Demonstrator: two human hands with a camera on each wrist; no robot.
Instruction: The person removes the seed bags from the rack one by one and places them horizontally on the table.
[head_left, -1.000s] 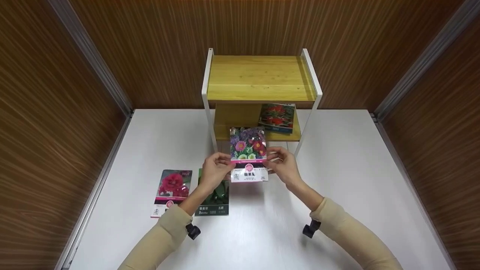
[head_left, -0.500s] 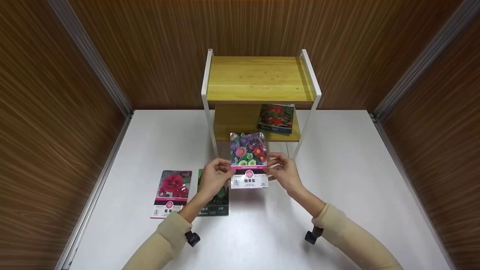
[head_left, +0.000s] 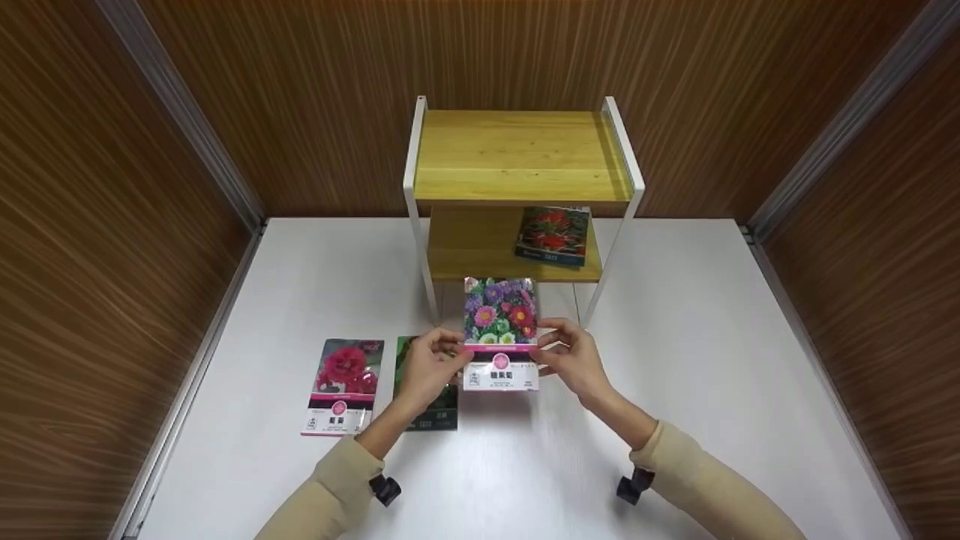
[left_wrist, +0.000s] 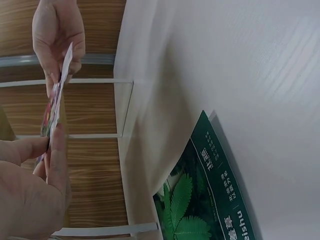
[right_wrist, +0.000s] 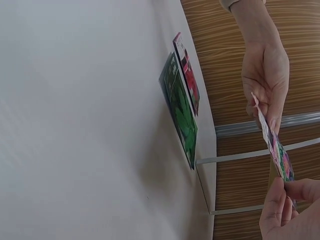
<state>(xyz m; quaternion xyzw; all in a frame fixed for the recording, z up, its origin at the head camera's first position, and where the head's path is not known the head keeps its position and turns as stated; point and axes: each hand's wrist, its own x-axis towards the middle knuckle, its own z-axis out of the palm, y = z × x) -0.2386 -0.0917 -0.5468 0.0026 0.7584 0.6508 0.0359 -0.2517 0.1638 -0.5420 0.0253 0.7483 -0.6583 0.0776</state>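
Note:
A flat packet printed with colourful daisy-like flowers, probably a seed packet (head_left: 500,311), is held up above the table in front of the small shelf. My left hand (head_left: 433,367) pinches its left edge between thumb and fingers. On the opposite edge, my right hand (head_left: 575,362) pinches it the same way. Both wrist views show the packet (left_wrist: 56,107) edge-on, gripped from two sides and apart from the table. Below my left hand lies a green leafy packet (right_wrist: 181,112), partly covered by that hand in the head view. A pink-flower packet (head_left: 346,375) lies to its left.
A two-tier shelf with wooden boards (head_left: 521,154) and white side frames stands at the back of the white table (head_left: 675,337). On its lower board, a red-flower packet (head_left: 553,236) lies at the right. Wood-grain walls (head_left: 517,52) enclose the table on three sides.
Both hands have drawn the flower packet back towards me, away from the shelf, and very slightly to the right. More of the lower board shows now. The other packets have stayed put.

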